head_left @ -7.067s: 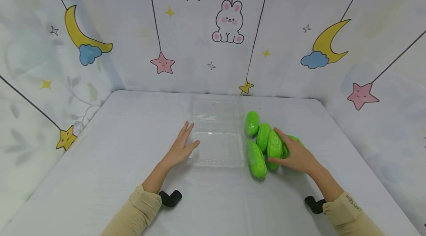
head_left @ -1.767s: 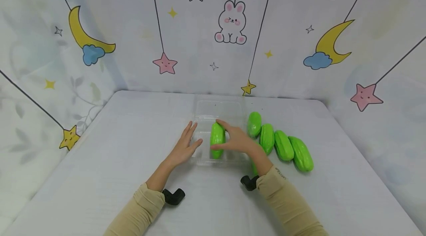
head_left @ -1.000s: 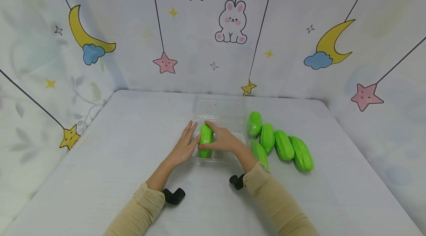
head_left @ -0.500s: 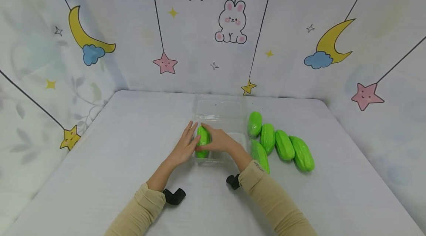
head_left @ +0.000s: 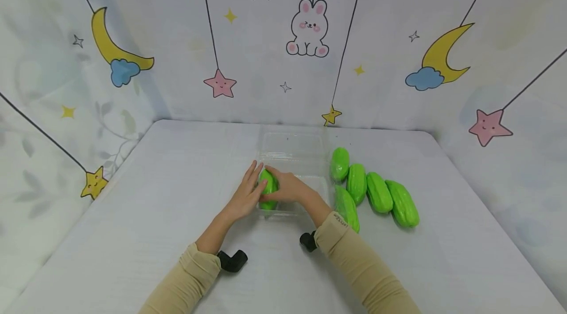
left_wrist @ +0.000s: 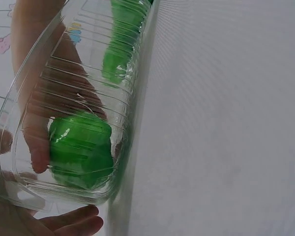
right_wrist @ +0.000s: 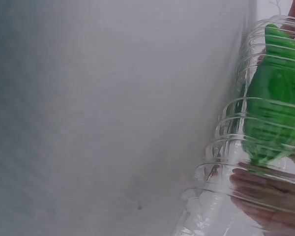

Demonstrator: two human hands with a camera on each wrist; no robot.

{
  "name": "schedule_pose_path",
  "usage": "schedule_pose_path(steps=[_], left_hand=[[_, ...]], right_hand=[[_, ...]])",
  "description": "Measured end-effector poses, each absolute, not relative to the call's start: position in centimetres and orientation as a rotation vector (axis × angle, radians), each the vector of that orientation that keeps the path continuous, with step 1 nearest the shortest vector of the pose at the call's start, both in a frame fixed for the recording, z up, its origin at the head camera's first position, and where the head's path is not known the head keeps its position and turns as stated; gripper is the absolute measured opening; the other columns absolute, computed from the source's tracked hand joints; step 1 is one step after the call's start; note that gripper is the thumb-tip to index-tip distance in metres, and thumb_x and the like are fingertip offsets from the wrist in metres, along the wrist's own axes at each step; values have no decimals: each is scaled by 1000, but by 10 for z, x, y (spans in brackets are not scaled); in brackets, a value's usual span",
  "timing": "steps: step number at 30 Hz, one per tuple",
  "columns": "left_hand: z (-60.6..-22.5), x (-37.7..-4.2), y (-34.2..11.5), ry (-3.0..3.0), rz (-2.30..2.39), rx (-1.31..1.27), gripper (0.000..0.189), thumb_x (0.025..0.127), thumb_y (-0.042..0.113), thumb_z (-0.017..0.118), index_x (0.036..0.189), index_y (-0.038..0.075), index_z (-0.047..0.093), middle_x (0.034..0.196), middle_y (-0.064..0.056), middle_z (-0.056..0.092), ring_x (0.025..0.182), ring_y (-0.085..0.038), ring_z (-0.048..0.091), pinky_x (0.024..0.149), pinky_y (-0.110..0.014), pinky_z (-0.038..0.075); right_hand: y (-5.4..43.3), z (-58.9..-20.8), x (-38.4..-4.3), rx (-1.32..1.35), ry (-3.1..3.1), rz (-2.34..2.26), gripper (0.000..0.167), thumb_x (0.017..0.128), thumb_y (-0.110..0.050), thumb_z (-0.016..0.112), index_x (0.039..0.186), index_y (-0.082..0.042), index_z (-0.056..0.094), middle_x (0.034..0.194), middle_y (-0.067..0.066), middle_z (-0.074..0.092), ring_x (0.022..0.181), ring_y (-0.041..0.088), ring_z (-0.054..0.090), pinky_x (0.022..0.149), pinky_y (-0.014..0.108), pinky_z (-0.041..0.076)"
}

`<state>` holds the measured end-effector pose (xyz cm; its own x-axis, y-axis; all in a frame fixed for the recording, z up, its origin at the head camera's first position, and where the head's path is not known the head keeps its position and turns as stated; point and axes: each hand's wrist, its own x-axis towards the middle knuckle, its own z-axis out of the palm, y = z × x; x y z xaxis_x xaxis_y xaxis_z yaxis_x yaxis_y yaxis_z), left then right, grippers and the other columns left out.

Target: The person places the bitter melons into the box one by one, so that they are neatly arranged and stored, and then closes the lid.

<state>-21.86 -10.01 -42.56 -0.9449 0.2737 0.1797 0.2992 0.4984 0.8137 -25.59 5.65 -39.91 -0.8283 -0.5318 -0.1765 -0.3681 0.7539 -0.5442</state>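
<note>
My right hand (head_left: pixel 290 187) grips a bright green, lengthwise-ridged, cucumber-like vegetable (head_left: pixel 270 188) between thumb and fingers, inside a clear plastic clamshell box (head_left: pixel 315 187). The vegetable lies lengthwise along the box's left wall. Through the wall in the left wrist view, the green vegetable (left_wrist: pixel 81 147) shows low in the box, with the right thumb along it. My left hand (head_left: pixel 241 198) rests at the box's left side, fingers straight outside the wall and the thumb reaching over the rim. In the right wrist view, the vegetable (right_wrist: pixel 275 98) shows through the ribbed plastic.
The box's lid (head_left: pixel 292 144) lies open toward the back. Right of the box lie several more green vegetables (head_left: pixel 378 192), one close by its right wall (head_left: pixel 347 208). A white cloth covers the table (head_left: pixel 177 181); a printed curtain (head_left: pixel 274 33) hangs behind it.
Seven seconds ago the right hand was at the vegetables on the right. It has since brought one into the box and moved it left to the wall. The left hand stays nearly still.
</note>
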Motion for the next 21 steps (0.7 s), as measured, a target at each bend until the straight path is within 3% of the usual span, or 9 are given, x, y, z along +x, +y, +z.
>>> schedule_pose_path(steps=[21], left_hand=[[-425, -219, -101, -2703, -1477, -513, 55, 100, 28, 34, 146, 4, 17, 151, -19, 4, 136, -38, 10, 102, -60, 18]], right_hand=[[57, -399, -257, -635, 2629, -674, 91, 77, -54, 63, 148, -18, 17, 126, 11, 52, 101, 22, 54, 83, 38, 45]])
